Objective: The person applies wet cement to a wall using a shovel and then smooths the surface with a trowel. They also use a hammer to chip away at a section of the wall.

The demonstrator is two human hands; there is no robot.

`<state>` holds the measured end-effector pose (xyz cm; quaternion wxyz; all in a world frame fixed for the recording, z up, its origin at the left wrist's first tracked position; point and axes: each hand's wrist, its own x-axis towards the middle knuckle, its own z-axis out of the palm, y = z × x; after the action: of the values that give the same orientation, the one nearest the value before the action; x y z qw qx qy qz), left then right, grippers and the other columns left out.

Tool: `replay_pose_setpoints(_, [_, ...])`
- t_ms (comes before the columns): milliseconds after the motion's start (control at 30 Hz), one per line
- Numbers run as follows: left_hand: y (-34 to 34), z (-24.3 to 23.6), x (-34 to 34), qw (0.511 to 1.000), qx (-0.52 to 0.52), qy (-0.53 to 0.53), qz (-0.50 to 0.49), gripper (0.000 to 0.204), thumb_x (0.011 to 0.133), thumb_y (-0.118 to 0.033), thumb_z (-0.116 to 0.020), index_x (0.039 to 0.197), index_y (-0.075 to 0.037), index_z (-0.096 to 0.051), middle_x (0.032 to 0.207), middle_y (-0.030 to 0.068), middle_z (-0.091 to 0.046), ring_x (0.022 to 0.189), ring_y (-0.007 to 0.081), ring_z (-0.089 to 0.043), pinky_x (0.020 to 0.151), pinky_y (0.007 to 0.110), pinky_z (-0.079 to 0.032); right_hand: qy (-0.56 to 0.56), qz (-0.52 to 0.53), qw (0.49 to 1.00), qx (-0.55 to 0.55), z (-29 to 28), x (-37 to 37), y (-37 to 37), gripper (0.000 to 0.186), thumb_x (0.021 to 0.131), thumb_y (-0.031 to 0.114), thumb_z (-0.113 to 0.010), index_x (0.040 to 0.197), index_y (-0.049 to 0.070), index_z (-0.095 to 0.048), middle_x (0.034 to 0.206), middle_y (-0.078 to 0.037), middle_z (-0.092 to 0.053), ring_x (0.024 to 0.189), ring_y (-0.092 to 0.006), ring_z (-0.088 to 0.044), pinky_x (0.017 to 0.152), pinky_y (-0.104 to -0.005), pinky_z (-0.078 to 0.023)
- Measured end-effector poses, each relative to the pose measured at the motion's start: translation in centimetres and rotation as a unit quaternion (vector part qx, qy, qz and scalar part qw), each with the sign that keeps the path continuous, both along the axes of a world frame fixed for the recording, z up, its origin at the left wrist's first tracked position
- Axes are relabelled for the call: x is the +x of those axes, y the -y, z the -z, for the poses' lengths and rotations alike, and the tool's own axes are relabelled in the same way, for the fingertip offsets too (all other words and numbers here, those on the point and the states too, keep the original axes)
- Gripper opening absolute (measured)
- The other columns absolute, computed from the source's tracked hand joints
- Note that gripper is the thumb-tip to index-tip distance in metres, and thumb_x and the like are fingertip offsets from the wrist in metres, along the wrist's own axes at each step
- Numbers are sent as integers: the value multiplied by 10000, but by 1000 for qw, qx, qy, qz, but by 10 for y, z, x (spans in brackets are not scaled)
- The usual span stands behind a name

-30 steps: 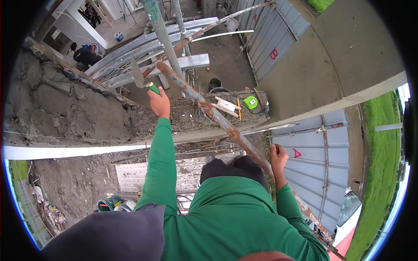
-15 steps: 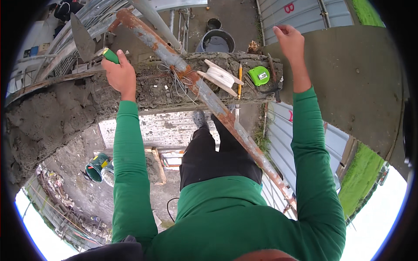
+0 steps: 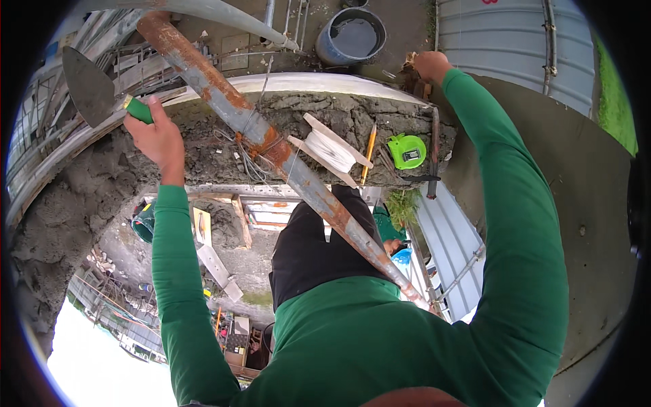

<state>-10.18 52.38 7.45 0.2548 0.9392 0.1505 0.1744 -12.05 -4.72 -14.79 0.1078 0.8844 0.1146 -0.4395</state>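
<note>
Two hands at one rough wall (image 3: 291,108): the left hand (image 3: 159,139), wrapped around one green-handled trowel (image 3: 88,87), its blade near the far edge, at left; the right hand (image 3: 434,66) beside that edge, its grip hidden, so I cannot tell. On top, one string spool (image 3: 330,150), one pencil (image 3: 369,152), one tape measure (image 3: 408,150).

The pointed grey metal trowel (image 3: 89,88) has a yellow-ended green handle (image 3: 141,110). The round grey metal pipe (image 3: 306,180) is blotched rust-brown.
</note>
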Motion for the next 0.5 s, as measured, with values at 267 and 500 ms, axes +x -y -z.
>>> replay_pose_setpoints(267, [-1, 3, 6, 999, -35, 16, 34, 491, 954, -326, -732, 1124, 81, -516, 891, 171, -661, 675, 225, -688, 547, 344, -565, -38, -118, 992, -5, 85, -22, 21, 351, 844, 252, -714, 1140, 67, -745, 1247, -151, -652, 1149, -368, -603, 916, -479, -521])
replay_pose_setpoints(500, [-5, 16, 20, 997, -35, 6, 66, 509, 946, -287, -733, 1146, 112, -488, 1081, 239, -618, 720, 256, -697, 557, 316, -613, -17, -126, 988, 85, 114, -33, 36, 626, 773, 253, -780, 1365, 93, -655, 1450, -193, -559, 1365, -426, -484, 1115, -536, -416])
